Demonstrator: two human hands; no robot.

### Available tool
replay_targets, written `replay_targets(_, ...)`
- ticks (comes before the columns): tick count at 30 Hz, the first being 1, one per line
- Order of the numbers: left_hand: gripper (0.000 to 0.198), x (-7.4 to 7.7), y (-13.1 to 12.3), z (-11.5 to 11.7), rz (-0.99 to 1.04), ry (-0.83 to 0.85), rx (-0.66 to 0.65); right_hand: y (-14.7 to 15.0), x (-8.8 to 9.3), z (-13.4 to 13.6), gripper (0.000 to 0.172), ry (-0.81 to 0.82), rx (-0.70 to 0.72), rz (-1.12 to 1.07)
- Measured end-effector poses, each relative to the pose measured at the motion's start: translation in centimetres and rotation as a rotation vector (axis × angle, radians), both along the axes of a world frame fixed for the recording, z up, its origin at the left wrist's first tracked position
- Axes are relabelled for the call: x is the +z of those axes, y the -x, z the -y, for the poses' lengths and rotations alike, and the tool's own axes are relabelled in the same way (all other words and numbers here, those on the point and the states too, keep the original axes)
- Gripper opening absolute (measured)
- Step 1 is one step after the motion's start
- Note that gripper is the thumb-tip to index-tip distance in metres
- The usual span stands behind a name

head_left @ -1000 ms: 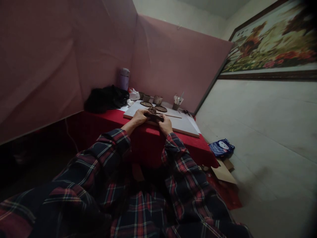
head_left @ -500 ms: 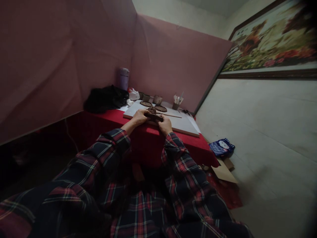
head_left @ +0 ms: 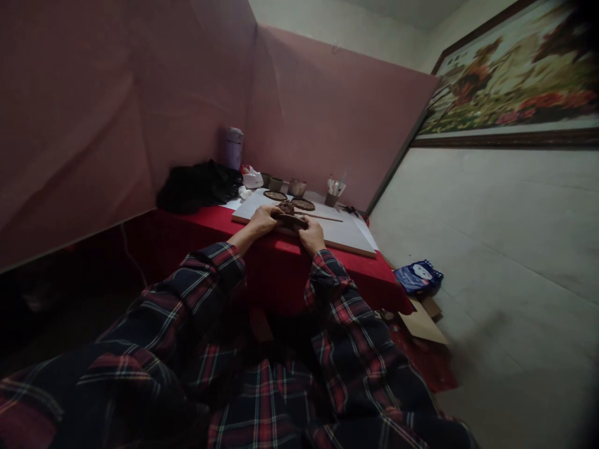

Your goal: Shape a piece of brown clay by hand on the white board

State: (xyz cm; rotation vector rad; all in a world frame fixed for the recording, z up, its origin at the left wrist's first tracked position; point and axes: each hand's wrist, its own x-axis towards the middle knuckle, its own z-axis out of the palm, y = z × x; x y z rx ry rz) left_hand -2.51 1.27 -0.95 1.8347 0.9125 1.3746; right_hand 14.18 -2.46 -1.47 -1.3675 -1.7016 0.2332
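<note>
Between my two hands is a thin, dark brown clay-like slab [head_left: 291, 221], gripped at its edges above the front of a pale board [head_left: 349, 236]. My left hand [head_left: 264, 219] closes on its left side, and my right hand [head_left: 312, 236] pinches its right side. Just beyond it on the board sits a lumpy brown mass [head_left: 286, 207], partly hidden by my left hand. A thin brown stick [head_left: 325, 217] lies to the right of the lump. Farther back rest two flat round brown discs with textured tops, one to the left [head_left: 275, 196] and one nearer the middle [head_left: 303, 204].
Small pots [head_left: 276, 184] stand behind the board, with a cup of tools [head_left: 332, 198] to their right. A black bag [head_left: 199, 186] and a purple bottle [head_left: 233, 148] are at the left. Red cloth [head_left: 360, 267] covers the table. A blue package [head_left: 418, 276] lies low at right.
The slab has tilted slightly in my fingers, so a little more of its upper face shows. Both hands keep nearly the same place and grip.
</note>
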Motion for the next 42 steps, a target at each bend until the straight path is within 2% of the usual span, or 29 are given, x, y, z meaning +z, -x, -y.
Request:
replay_targets(8, 0.019, -0.1, 0.07, -0.38, -0.072, -0.065, 0.034, 0.02, 0.04, -0.03, 0.022, 0.0, -0.005, 0.007)
replay_targets(17, 0.026, -0.14, 0.06, -0.28, -0.111, -0.074, 0.043, 0.07, 0.28, 0.27, 0.023, -0.003, -0.017, 0.029)
replay_targets(36, 0.022, 0.35, 0.1, 0.41, -0.156, -0.093, 0.083, 0.07, 0.26, 0.3, 0.025, -0.007, -0.024, 0.032)
replay_targets(42, 0.026, 0.47, 0.09, 0.58, -0.176, -0.098, 0.077, 0.04, 0.24, 0.29, 0.025, -0.008, -0.019, 0.03)
